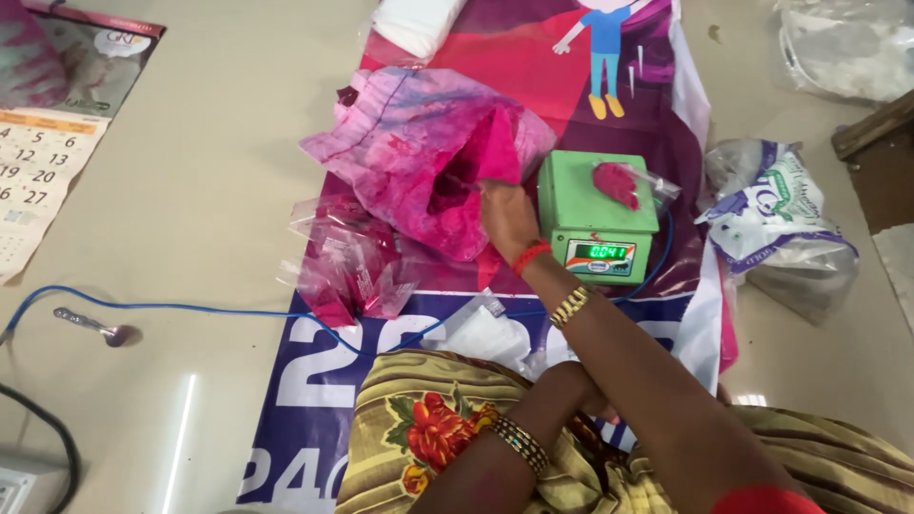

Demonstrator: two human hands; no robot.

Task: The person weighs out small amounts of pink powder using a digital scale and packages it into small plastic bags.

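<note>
**Hand at the mouth of the pink powder bag, beside the green scale**

The person sits on the floor. The right hand (pixel 505 214) reaches forward into the opening of the large plastic bag stained with bright pink powder (pixel 428 152); its fingers are hidden at the opening, so it cannot be told whether they are closed on anything. The left hand (pixel 586 395) is tucked under the right forearm near the lap and mostly hidden, so its state also cannot be told.

Just to the right of the big bag stands the small green digital weighing scale (pixel 595 214). A small clear pouch with pink powder (pixel 619 183) lies on its platform, and the display is lit. To work well here, it seems wise to take powder in small amounts and keep the pouch centred on the platform, because loose powder spills easily.

A pile of empty clear pouches (pixel 347 262) lies left of the hand. Everything rests on a printed purple banner (pixel 314 381) spread over a pale smooth floor (pixel 209 190). A metal spoon (pixel 95 326), a blue cable (pixel 190 306) and a wall calendar (pixel 48 143) lie to the left.
</note>
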